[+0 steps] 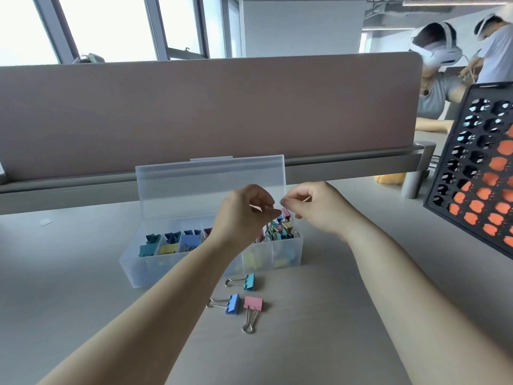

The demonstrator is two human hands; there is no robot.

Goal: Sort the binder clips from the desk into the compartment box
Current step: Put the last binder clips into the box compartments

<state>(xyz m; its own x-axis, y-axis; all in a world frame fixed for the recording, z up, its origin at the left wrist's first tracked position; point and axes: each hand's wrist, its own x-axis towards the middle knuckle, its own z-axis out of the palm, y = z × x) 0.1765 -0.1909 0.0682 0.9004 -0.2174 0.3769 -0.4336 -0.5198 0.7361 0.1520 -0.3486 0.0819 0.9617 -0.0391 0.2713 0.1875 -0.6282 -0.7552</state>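
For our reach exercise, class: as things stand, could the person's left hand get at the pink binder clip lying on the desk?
Probably yes. The pink binder clip lies uncovered on the desk before the compartment box; the left hand, raised over that box, need only draw back.

bright daylight | blown-out windows rear | soft shadows | edges bowed | slight softness

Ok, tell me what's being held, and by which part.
The right hand seems to pinch the pink binder clip by its top; fingers hide the contact. The left hand's hold cannot be told.
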